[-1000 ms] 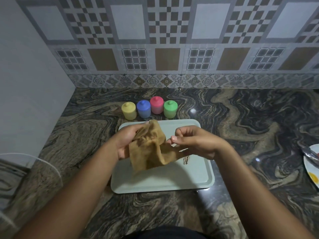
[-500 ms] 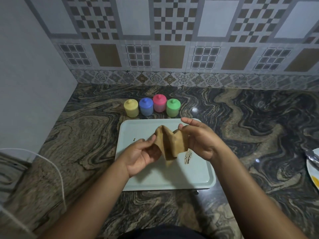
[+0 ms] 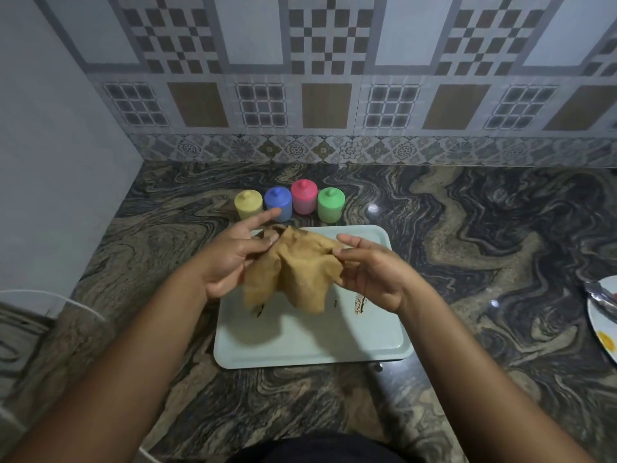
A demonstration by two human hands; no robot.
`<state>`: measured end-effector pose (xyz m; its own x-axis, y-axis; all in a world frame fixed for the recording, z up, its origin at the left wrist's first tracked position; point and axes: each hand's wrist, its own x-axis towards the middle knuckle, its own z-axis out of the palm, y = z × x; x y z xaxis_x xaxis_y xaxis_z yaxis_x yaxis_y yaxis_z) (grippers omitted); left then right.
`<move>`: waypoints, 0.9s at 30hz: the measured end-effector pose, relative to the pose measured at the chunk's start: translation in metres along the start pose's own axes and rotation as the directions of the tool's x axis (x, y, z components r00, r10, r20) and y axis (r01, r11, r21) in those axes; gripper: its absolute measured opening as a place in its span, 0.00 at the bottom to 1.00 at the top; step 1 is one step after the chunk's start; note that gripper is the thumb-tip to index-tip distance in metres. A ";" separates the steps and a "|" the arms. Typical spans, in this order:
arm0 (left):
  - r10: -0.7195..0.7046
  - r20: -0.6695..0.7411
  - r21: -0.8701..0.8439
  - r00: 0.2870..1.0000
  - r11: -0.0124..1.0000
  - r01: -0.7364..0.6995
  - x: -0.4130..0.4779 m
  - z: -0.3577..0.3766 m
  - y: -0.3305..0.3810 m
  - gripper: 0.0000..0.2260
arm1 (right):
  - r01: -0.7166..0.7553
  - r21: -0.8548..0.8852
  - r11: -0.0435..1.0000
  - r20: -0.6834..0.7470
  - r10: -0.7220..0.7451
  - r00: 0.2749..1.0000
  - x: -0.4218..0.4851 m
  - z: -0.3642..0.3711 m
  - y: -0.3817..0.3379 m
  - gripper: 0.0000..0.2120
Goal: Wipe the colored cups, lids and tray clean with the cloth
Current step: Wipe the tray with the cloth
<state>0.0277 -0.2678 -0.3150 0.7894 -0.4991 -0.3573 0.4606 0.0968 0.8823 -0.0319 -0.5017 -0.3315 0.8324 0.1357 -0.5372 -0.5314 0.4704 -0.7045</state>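
A tan cloth [image 3: 293, 272] hangs spread between my two hands above the pale green tray [image 3: 314, 345]. My left hand [image 3: 230, 259] pinches its left corner, index finger pointing out toward the cups. My right hand [image 3: 370, 272] pinches the right corner. Dark brown smears mark the tray floor under the cloth. Behind the tray stand several lidded cups in a row: yellow [image 3: 248, 204], blue [image 3: 278, 202], pink [image 3: 303, 196], green [image 3: 330, 204].
The dark marbled counter [image 3: 467, 262] runs to a tiled wall at the back. A white plate [image 3: 604, 322] with a metal utensil and a yellow spot sits at the right edge. A white cable [image 3: 50, 295] lies at the left.
The bunched cloth has been pulled open wider between my hands. My left hand rose from below the cloth to its upper left corner, and my hands moved apart.
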 end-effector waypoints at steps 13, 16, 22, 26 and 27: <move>0.288 -0.131 0.767 0.949 0.636 -0.088 0.013 -0.003 -0.008 0.13 | 0.307 -0.946 0.106 0.181 -0.613 0.769 -0.002 0.000 -0.010 0.17; 0.393 -0.067 0.894 0.917 0.431 -0.119 0.012 0.000 -0.005 0.11 | 0.293 -0.956 0.034 0.209 -0.622 0.755 0.004 -0.007 -0.012 0.10; 0.321 0.078 0.858 0.944 0.461 -0.228 0.012 -0.003 0.003 0.09 | 0.291 -0.956 0.048 0.223 -0.528 0.819 0.008 -0.017 -0.027 0.07; 0.400 0.018 0.758 0.916 0.592 -0.274 0.018 -0.003 -0.003 0.07 | 0.336 -0.939 0.072 0.248 -0.533 0.809 0.011 -0.029 -0.031 0.09; 0.428 0.002 0.769 0.904 0.577 -0.276 0.021 -0.002 -0.005 0.06 | 0.332 -0.941 0.058 0.252 -0.532 0.808 0.013 -0.032 -0.031 0.08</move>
<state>0.0429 -0.2774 -0.3274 0.9096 -0.4116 0.0559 -0.2640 -0.4690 0.8428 -0.0094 -0.5420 -0.3317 0.9952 0.0796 0.0574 0.0977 -0.7482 -0.6562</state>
